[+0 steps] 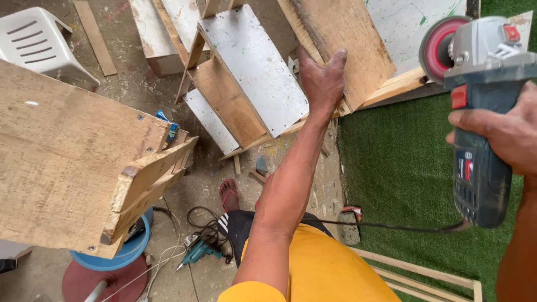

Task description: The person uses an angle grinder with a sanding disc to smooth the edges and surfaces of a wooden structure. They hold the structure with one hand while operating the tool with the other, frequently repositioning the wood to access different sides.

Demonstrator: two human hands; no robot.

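- Here, we look down on a cluttered workshop floor [140,89].
- Our left hand [320,78] reaches out at 12 o'clock, fingers spread flat against a leaning board [349,39], pressing it rather than gripping it.
- Our right hand [503,131], at 3 o'clock, is clenched around the grinder [481,112]; its red disc [442,47] points up, toward 1 o'clock.
- The grinder's cord [391,226] trails over green turf [403,168].
- At 9 o'clock sits a wooden bench [67,168]; a teal drill [198,251] lies at 7 o'clock.
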